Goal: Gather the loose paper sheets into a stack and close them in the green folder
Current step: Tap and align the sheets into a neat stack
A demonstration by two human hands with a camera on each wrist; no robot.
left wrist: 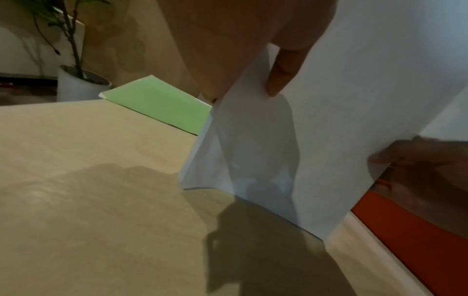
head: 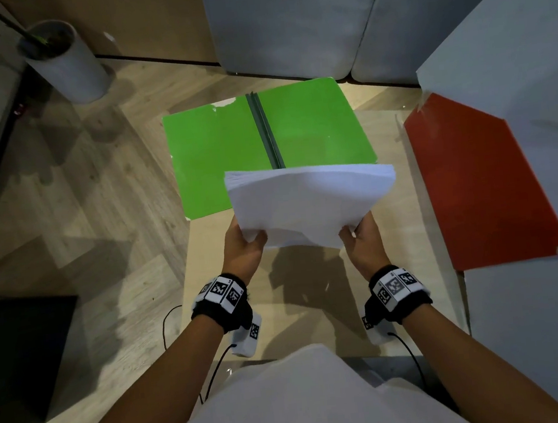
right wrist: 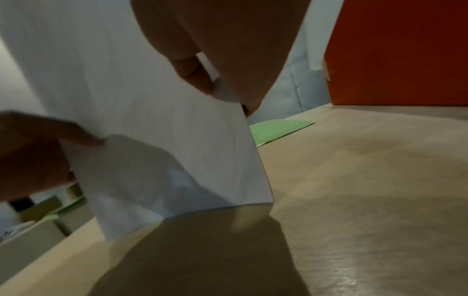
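A stack of white paper sheets (head: pixel 311 201) hangs in the air above the table, bowed upward in the middle. My left hand (head: pixel 245 246) grips its near left corner, thumb on top. My right hand (head: pixel 359 237) grips the near right corner the same way. Beyond the stack the green folder (head: pixel 216 152) lies open and flat, its dark spine running down the middle; the paper's far edge overlaps the folder's near edge. In the left wrist view my fingers (left wrist: pixel 283 76) press the paper (left wrist: pixel 329 120), and in the right wrist view my thumb (right wrist: pixel 195 74) pinches the sheets (right wrist: pixel 126 100).
A red folder (head: pixel 481 186) lies at the table's right side, partly against a grey sofa (head: pixel 319 21). A potted plant in a pale cylinder (head: pixel 62 65) stands on the floor at the back left. The wooden table (head: pixel 315 304) shows bare beneath my hands.
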